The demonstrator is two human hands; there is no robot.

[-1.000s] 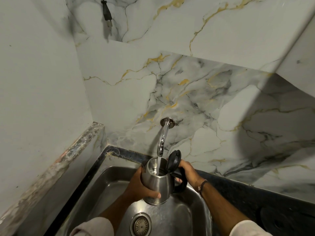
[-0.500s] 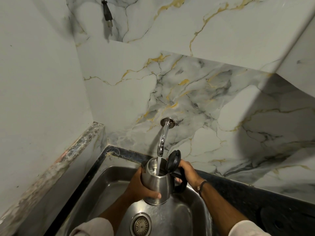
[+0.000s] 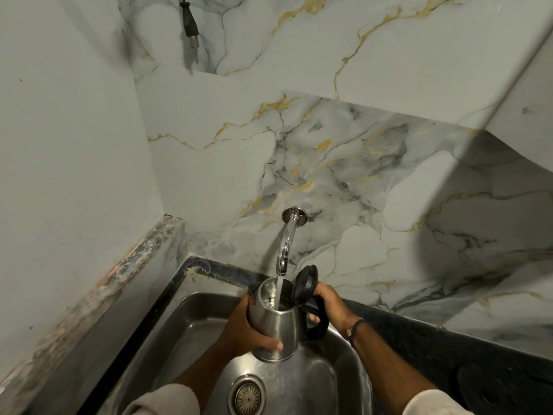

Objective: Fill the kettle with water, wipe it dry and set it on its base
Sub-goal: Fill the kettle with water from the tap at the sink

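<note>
**Kettle under the running tap, filling in progress**

The kettle is held in the air above the sink, near the middle of the view and a little toward 6 o'clock. Its black lid stands open at about 1 o'clock from the kettle mouth. The tap comes out of the marble wall at 12 o'clock from the kettle, and a thin stream of water falls from it straight into the open mouth.

The left hand wraps around the steel body from the 9 o'clock side, with the fingers closed on the lower part of the body. The right hand is closed around the black handle at 3 o'clock of the kettle. So both hands hold the kettle, and it stands almost upright, only a little tilted.

As I judge it, the task is in its first step. The water goes in, but the level inside cannot be seen from here, so I cannot say how full it is. What is left seems to be: to close the tap, to shut the lid, to wipe the outside dry and to put the kettle on its base. No cloth is visible. A dark round shape at 4 o'clock on the black counter may be the base, but it is too dark to tell. A black plug hangs on the wall at 11 o'clock.
</note>
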